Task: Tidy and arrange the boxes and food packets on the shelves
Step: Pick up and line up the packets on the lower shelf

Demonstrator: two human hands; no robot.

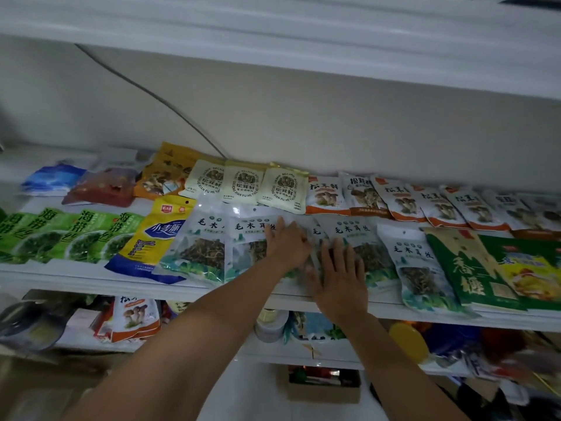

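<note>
White fungus packets (197, 244) lie flat in a front row on the middle shelf (91, 278). Their long axes run front to back, printed tops and hang holes toward the back wall, and each overlaps its neighbour sideways like shingles. The left hand (287, 241) rests palm down on the middle of the row, fingers straight and close together. The right hand (340, 278) lies just beside it and nearer the shelf edge, fingers straight and slightly spread, pressing on a packet. Neither hand curls round anything.

Left of the row a yellow and blue packet (161, 235) lies tilted, its lower corner over the shelf edge, and beyond it are green seaweed packets (45, 235). To the right, a dark green pack (467, 268) overlaps the last white packet. Behind, in a back row, are cream packets (246, 183) and orange-and-white mushroom packets (403, 202), also tops to the wall.

A dark cable (151, 92) runs down the wall behind the packets. The lower shelf (334, 354) holds a mushroom packet (133, 317) and a jar (270, 326). Below it an open cardboard box (321, 387) holds red and green items, too blurred to name.
</note>
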